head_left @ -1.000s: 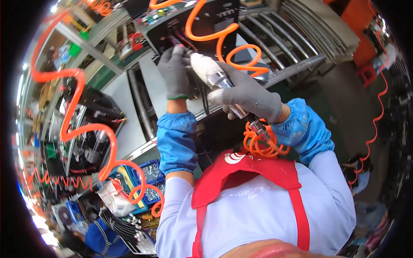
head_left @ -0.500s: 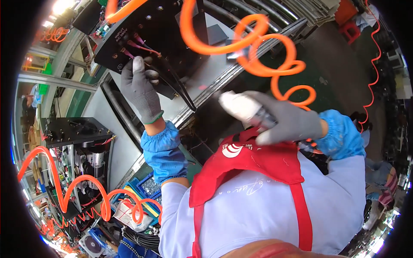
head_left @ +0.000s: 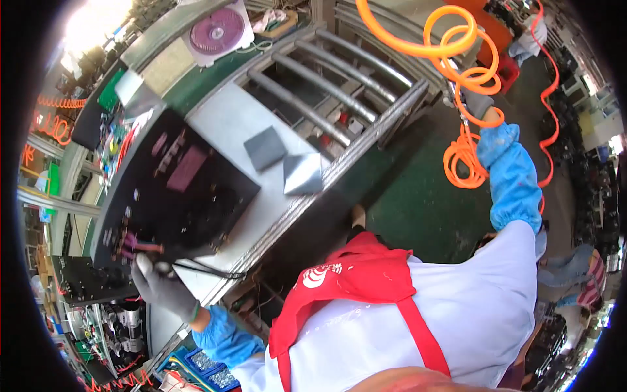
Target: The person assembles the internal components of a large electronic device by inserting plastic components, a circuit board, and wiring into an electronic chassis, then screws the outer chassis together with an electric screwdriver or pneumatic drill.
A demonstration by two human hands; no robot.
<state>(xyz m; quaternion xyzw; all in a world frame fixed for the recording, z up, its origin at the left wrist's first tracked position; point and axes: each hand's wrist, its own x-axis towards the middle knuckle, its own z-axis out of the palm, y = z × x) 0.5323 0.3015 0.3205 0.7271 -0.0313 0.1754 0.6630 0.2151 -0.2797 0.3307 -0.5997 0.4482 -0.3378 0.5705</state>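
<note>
head view: we see a black box (head_left: 202, 199) on the grey bench (head_left: 225, 114), with pink-ended wires (head_left: 134, 243) meeting its face near our left hand (head_left: 160, 287). that hand is partly bent; we cannot tell whether it pinches a wire. our right hand (head_left: 477, 106), well apart from the box, looks curled around a metal tool (head_left: 451, 87), partly behind an orange hose (head_left: 418, 49). the wires seem placed, we judge; whether they are fastened we cannot tell.

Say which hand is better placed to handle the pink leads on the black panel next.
Left, likely: the left hand is beside the pink leads on the black panel; the right hand is well away, by the orange hose.
</note>
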